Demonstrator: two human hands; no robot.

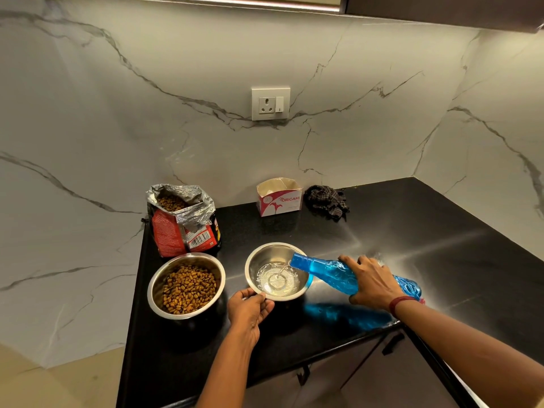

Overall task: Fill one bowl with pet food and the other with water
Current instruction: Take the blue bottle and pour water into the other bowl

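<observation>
Observed from the head view:

1. The right hand [372,282] is closed around the body of a blue plastic bottle [326,269], fingers curled over its top. The bottle lies nearly level, its neck pointing away to the left of that hand and its mouth over the rim of the water bowl [265,251].
2. A thin stream of water [282,270] runs from the bottle's mouth into the water bowl. I see a shallow, rippled pool on the bottom.
3. The left hand [250,312] pinches the near rim of the water bowl, thumb on top of the rim. I cannot see the fingers beneath. The bowl sits on the black tabletop [412,231], just beyond this hand.
4. The food bowl [156,279], also steel, stands to the left of the left hand, close beside the water bowl but apart from it. It holds a heap of brown kibble [188,288].
5. Beyond the food bowl, the open pet food bag [176,234] stands upright, with kibble visible in its mouth.
6. Farther from both hands, by the marble wall: an open carton marked ORIGAMI [279,198] and, just right of it, a crumpled dark checked cloth [326,201].
7. A red band [397,303] circles the right wrist.
</observation>
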